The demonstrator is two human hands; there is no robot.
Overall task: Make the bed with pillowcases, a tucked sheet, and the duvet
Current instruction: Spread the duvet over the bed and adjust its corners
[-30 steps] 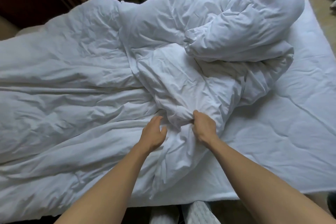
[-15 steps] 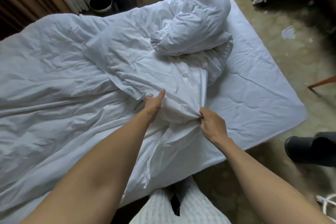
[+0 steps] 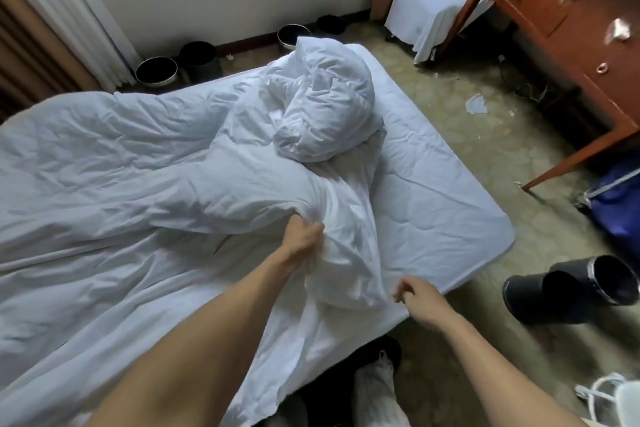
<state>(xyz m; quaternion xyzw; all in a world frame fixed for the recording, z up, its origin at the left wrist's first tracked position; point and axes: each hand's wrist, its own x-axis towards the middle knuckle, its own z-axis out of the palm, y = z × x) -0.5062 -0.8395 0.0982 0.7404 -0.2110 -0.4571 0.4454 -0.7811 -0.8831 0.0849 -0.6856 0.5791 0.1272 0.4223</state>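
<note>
Little finished so far, judging by the bed [image 3: 498, 246]. Left hand [image 3: 304, 239] clenched on a bunched fold of the duvet [image 3: 156, 166], close to the near side of the mattress. Right hand [image 3: 419, 298] just beside the duvet's loose corner, fingers curled; impossible to tell whether pinching cloth or holding nothing. Duvet rumpled across the left and middle of the bed, balled into a fat lump toward the far end, well short of the right side. Spreading flat and squaring up yet to come, by the look of it. White sheet [image 3: 433, 204] bare and wrinkled on the uncovered strip; tucked or not, hidden under the mattress edge. No pillows or pillowcases anywhere in view, so no judging that part. Left end of the bed cut off by the frame. Wooden desk [image 3: 571, 55] at upper right blurred, with small pale scraps on top too indistinct to name.
</note>
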